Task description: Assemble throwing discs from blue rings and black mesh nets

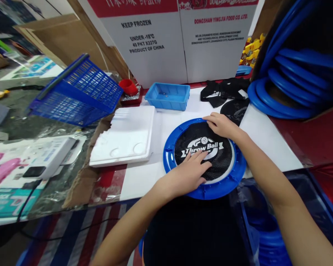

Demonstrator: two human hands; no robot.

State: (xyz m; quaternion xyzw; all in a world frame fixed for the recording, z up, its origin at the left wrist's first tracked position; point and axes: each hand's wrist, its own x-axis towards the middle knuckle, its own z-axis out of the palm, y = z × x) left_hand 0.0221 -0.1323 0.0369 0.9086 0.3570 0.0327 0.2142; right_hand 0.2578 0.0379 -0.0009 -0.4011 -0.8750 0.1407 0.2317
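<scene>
The left hand [192,173] lies flat, fingers spread, on the black mesh [204,150] of the blue Throw Ball disc [211,190], which rests at the near edge of the white board [266,136]. The right hand [222,125] presses, gripping nothing, on the far rim; there the mesh is perhaps not seated yet. Beyond, loose black mesh pieces [224,92] and blue rings [288,92] wait unassembled.
</scene>
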